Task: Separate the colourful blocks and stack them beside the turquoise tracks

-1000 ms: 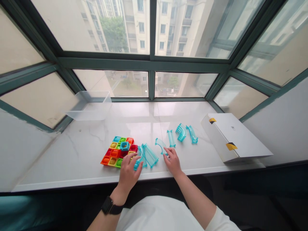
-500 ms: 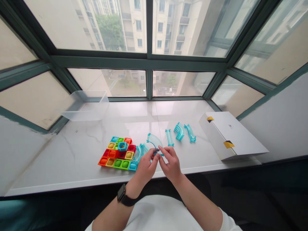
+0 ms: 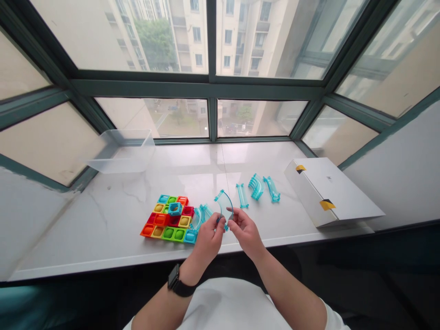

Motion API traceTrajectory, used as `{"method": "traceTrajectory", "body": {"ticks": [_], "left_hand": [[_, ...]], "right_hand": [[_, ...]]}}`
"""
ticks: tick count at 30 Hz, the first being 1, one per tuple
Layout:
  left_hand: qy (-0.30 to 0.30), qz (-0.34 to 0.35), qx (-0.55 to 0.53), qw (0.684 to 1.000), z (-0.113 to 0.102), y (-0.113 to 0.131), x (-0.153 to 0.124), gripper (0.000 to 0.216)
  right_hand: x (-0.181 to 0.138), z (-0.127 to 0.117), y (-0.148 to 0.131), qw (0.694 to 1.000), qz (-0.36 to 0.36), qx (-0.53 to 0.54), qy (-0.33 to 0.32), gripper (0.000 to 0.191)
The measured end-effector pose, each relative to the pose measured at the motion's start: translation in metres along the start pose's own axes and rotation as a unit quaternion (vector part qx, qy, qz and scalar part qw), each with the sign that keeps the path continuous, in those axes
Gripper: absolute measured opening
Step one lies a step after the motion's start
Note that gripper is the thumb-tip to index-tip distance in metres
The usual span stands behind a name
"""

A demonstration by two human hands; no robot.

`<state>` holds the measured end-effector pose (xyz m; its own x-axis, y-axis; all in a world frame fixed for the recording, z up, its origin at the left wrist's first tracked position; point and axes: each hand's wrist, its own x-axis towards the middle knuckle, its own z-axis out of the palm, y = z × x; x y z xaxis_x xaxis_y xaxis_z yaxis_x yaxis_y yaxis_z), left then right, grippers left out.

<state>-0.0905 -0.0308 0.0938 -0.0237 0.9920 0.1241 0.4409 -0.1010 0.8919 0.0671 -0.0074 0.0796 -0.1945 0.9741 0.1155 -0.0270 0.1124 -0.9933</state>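
A clear blue curved track piece (image 3: 225,201) is held up off the sill between my two hands. My left hand (image 3: 209,233) pinches its lower left edge, and my right hand (image 3: 244,229) grips its lower right side. Left of my hands lies a base of colourful square blocks (image 3: 165,220), with a raised blue block (image 3: 175,209) on it. More blue curved track pieces (image 3: 199,215) sit against the base's right side, partly hidden behind my left hand. Beyond my right hand are a straight track piece (image 3: 242,196), a stack of curved tracks (image 3: 255,187) and a wavy track piece (image 3: 272,189).
A clear plastic bin (image 3: 123,153) stands at the back left of the white marble sill (image 3: 113,201). At the right is a white box (image 3: 333,192) with yellow and black tabs. Dark green window frames (image 3: 192,88) enclose the far side.
The curved track piece has been turned in my hands, from lying nearly flat to standing more on edge. My right hand has shifted slightly right and down.
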Motion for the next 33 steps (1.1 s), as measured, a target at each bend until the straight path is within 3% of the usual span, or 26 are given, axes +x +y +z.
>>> {"method": "traceTrajectory", "body": {"ticks": [12, 19, 25, 33], "left_hand": [[-0.001, -0.006, -0.018, 1.0, 0.005, -0.003, -0.002, 0.038], [0.013, 0.114, 0.144, 0.983, 0.004, -0.001, -0.009, 0.034], [-0.021, 0.177, 0.244, 0.953, 0.001, 0.005, -0.012, 0.034], [-0.055, 0.209, 0.274, 0.937, 0.002, 0.01, -0.014, 0.03]], "right_hand": [[-0.008, 0.0, -0.019, 1.0, 0.022, -0.008, 0.001, 0.04], [-0.005, -0.006, -0.021, 0.997, 0.023, -0.074, 0.009, 0.026], [0.002, -0.015, -0.029, 0.977, -0.025, -0.206, 0.046, 0.047], [0.015, -0.027, -0.036, 0.956, -0.032, -0.284, 0.063, 0.065]]}}
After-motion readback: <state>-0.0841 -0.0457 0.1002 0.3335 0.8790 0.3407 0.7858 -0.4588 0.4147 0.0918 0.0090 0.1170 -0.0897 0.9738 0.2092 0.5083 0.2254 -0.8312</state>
